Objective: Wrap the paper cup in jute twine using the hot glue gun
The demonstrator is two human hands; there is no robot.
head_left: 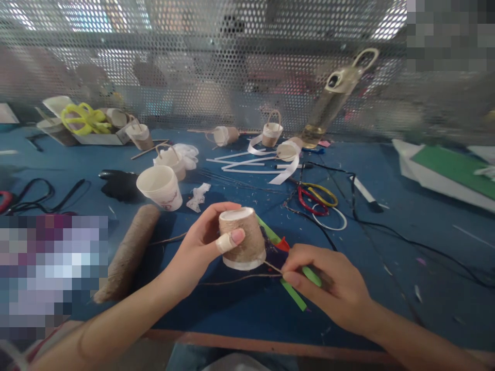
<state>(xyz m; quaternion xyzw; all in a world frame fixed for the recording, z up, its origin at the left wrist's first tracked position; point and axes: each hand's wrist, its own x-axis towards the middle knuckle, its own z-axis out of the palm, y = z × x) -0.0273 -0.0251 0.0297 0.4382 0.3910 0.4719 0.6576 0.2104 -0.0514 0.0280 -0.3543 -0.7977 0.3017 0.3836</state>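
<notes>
My left hand grips an upside-down paper cup wrapped in brown twine, thumb with a bandage pressed on its side. My right hand pinches the loose end of the twine just right of the cup's rim, fingers closed. A thin strand of twine runs below the cup toward the left. A green strip lies on the blue table under my right hand. A thick spool of twine lies to the left of my left hand.
A plain white paper cup lies tipped behind the spool. Small twine-wrapped cup baskets, white paper strips, red and yellow rings, black cables, a glue bottle, yellow scissors and a perforated metal screen sit farther back.
</notes>
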